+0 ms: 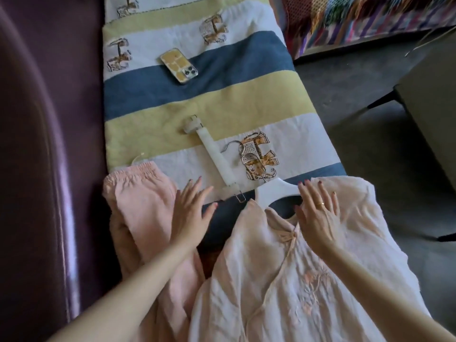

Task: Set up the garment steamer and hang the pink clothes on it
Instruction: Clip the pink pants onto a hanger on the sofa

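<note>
A pale pink top (pixel 291 280) lies flat on the striped bed cover (pixel 209 99), with a white hanger (pixel 276 190) slipped partly into its neck. My right hand (pixel 317 213) rests on the top's shoulder with fingers spread. Pink trousers (pixel 140 208) lie to the left. My left hand (pixel 191 213) hovers open between the trousers and the top, fingers straight. A white clip hanger (pixel 213 154) lies above the hands. No steamer is in view.
A phone in a yellow case (pixel 179 65) lies on the blue stripe further up. A purple padded wall (pixel 49 156) runs along the left. Grey floor and a dark table (pixel 431 114) are on the right, and a colourful woven cloth (pixel 370 18) at top right.
</note>
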